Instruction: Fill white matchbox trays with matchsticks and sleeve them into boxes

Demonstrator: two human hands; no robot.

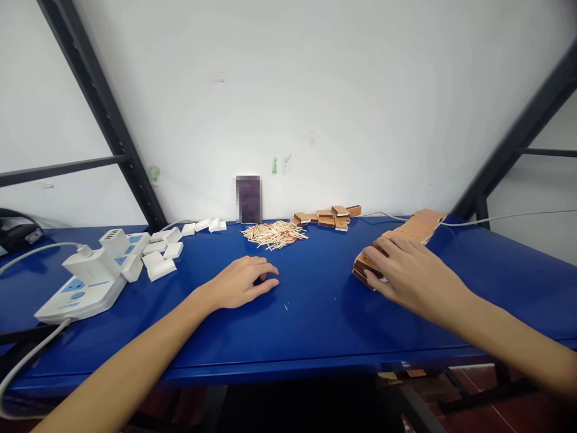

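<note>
My right hand [417,273] is closed over the near end of a row of brown and orange matchboxes [363,275], its thumb against their side. Its palm and fingers hide part of them, and the row runs on behind the hand to more matchboxes [428,221]. My left hand [246,282] rests on the blue table [311,334] with nothing in it, fingers loosely bent and thumb apart. Just beyond it lies a loose heap of red-tipped matches [276,234]. A small pile of matchboxes [332,216] sits by the wall, right of the heap.
White matchbox trays [161,269] are scattered at the left, beside a white power strip [85,304] with chargers plugged in. A blurred dark purple block [250,199] stands at the wall. A thin cable [509,219] crosses the back right, near a black shelf post [518,141].
</note>
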